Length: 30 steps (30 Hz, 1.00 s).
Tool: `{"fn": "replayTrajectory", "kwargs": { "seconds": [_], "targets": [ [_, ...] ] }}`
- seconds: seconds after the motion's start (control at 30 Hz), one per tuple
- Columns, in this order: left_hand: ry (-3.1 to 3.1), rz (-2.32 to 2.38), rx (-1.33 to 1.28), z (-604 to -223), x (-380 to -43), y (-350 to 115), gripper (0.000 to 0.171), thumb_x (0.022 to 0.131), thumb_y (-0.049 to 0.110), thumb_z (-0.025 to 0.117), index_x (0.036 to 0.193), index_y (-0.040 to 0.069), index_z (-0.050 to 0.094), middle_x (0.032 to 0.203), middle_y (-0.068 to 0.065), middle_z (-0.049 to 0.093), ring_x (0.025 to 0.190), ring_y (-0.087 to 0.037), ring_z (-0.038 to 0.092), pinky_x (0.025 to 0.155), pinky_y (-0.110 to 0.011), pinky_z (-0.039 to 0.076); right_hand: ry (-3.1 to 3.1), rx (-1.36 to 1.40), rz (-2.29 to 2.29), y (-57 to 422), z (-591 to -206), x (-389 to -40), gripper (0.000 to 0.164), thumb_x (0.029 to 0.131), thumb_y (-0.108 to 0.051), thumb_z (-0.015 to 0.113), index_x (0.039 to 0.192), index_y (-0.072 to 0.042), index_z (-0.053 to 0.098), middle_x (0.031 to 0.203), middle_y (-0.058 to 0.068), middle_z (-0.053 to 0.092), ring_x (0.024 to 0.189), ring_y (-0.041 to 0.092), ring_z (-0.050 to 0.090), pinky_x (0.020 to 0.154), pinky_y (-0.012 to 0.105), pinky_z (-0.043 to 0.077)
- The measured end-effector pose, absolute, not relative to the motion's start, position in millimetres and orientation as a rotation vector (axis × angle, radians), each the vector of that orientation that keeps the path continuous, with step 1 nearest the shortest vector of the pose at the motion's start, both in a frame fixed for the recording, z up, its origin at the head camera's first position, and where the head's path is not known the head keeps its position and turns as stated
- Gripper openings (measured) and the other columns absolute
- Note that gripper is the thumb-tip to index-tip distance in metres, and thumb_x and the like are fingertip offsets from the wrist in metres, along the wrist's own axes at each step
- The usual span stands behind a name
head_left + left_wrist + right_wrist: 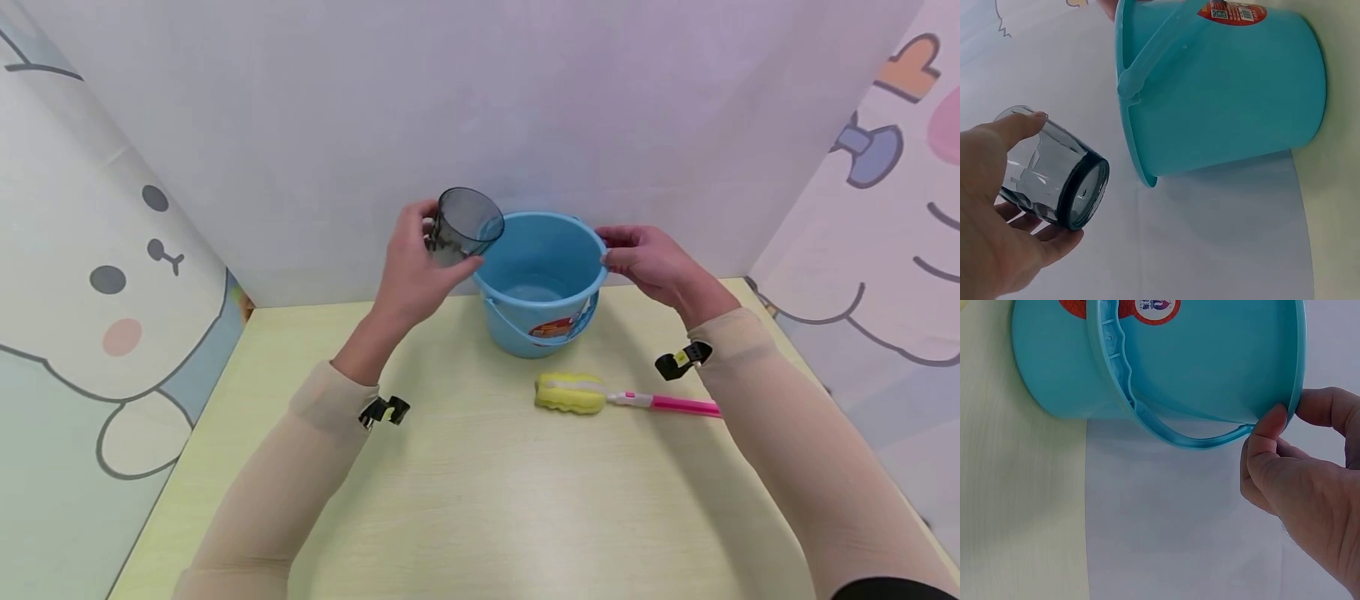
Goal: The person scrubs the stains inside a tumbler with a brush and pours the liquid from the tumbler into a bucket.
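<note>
My left hand (420, 271) grips a clear grey drinking glass (1047, 169), thumb on one side and fingers round the other. The glass is held up at the left rim of a light blue bucket (536, 321), its mouth tilted up in the head view. At the opposite side, my right hand (652, 262) pinches the bucket's rim between thumb and fingers. The bucket stands upright on the table with its blue handle (1194, 442) hanging down at the front. In the head view its visible inside holds nothing.
A bottle brush with a yellow sponge head (570, 393) and pink handle (682, 406) lies in front of the bucket, partly behind the right forearm. Behind the pale wooden table (480, 492) rises a white wall (480, 100), with cartoon-printed panels at both sides.
</note>
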<state>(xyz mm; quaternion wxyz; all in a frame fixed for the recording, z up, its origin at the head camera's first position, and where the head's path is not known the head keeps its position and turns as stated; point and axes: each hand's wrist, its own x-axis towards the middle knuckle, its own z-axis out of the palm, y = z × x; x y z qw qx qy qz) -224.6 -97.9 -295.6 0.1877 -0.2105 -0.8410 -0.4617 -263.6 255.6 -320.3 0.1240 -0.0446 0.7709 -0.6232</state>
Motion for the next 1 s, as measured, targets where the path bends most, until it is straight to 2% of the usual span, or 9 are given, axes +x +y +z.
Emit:
{"fn": "replayTrajectory", "kwargs": {
  "seconds": [0.47,0.77,1.0],
  "targets": [
    [-2.387,-1.485,-0.524,-325,-185,-115,0.088,0.084,0.016,0.092,0.152,0.003,0.038,0.143,-0.013,0.051,0.126,-0.03,0.055,0.108,-0.048,0.053,2.266,-0.125,-1.799,256,-320,-264,0.056,0.107,0.001,0.056,0.161,0.0,0.04,0.154,0.023,0.045,0.134,0.043,0.048,0.093,0.022,0.057],
    [-2.469,-1.524,-0.559,-348,-162,-115,0.092,0.082,0.016,0.094,0.153,0.001,0.037,0.145,-0.015,0.049,0.125,-0.028,0.055,0.103,-0.051,0.055,2.259,-0.127,-1.808,256,-321,-264,0.056,0.106,0.002,0.056,0.16,0.0,0.04,0.151,0.022,0.046,0.132,0.041,0.049,0.093,0.021,0.057],
    [-2.505,-1.583,-0.6,-365,-148,-110,0.091,0.08,0.016,0.095,0.151,0.005,0.039,0.144,-0.011,0.051,0.129,-0.027,0.054,0.103,-0.052,0.056,2.252,-0.137,-1.82,256,-322,-266,0.057,0.106,0.002,0.057,0.161,0.001,0.04,0.15,0.023,0.045,0.131,0.039,0.049,0.094,0.022,0.056]
  ]
}}
